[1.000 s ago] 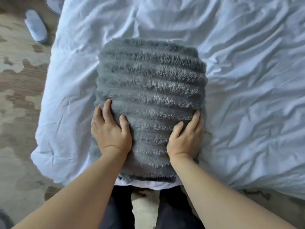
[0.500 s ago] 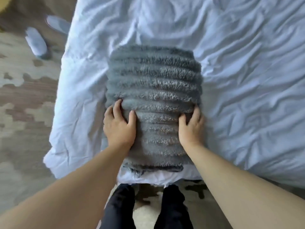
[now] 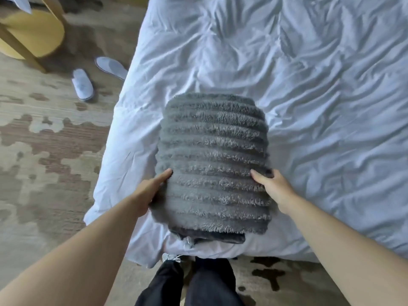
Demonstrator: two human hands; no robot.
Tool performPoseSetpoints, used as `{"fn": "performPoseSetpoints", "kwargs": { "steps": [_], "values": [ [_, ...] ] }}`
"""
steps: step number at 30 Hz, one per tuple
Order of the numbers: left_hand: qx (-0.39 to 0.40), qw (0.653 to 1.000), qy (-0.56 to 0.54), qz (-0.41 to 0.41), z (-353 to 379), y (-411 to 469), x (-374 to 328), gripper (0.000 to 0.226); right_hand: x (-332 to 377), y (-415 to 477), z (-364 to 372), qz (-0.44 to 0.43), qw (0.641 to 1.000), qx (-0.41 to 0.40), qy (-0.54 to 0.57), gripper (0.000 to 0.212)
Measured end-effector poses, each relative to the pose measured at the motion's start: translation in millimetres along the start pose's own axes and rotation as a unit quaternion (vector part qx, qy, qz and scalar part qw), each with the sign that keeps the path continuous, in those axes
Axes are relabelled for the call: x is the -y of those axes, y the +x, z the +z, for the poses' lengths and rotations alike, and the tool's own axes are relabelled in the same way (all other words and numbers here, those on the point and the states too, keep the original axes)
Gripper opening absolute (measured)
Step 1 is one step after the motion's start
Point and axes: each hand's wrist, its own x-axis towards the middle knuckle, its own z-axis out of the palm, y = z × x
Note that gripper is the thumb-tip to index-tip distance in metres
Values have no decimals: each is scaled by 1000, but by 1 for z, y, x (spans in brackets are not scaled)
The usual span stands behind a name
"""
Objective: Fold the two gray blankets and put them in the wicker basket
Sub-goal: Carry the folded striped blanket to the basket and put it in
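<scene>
A folded gray ribbed fluffy blanket lies on the white bed, close to the bed's near corner. A darker gray layer shows under its near edge. My left hand holds the blanket's left side, thumb on top and fingers hidden beneath. At the right side, my right hand grips it the same way, thumb on top and fingers curled round the edge. No second separate blanket and no wicker basket are in view.
A patterned brown carpet lies left of the bed. Two pale slippers sit on it near the bed's left edge. A yellow wooden stool stands at the top left. My legs in dark trousers stand against the bed.
Both hands slid off the top of the blanket to its left and right sides and took hold there. The view moved back and left, bringing the stool into sight.
</scene>
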Motion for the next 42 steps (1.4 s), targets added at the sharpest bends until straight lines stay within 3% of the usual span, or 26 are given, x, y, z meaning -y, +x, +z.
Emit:
{"fn": "performPoseSetpoints", "kwargs": {
  "steps": [3, 5, 8, 15, 22, 25, 29, 33, 39, 42],
  "values": [
    [20, 999, 47, -5, -4, 21, -5, 72, -3, 31, -6, 50, 987, 109, 103, 55],
    [56, 998, 30, -18, -3, 26, -9, 62, -10, 43, -9, 86, 966, 176, 168, 57],
    [78, 994, -69, -45, 9, 24, -10, 48, -20, 53, -8, 142, 940, 206, 230, 42],
    [71, 986, -150, -5, 33, -10, -16, 47, -10, 60, -12, 176, 927, 241, 227, 44],
    [67, 967, -246, 1, 13, -61, -21, 42, 46, 23, -21, 120, 921, 312, 198, 55],
    [67, 957, -281, 12, -3, -92, -32, 40, 80, -1, -20, 85, 934, 297, 182, 35],
    [66, 954, -288, 54, -46, -142, -46, 47, 131, -51, -4, 35, 940, 306, 149, 22],
    [60, 946, -299, 107, -116, -197, -43, 57, 168, -115, 41, -23, 937, 316, 145, 23],
    [74, 928, -327, 159, -247, -261, 10, 62, 182, -218, 149, -59, 923, 356, 138, 20],
    [69, 920, -348, 167, -306, -277, 45, 55, 176, -253, 210, -52, 917, 371, 133, 28]
  ]
}}
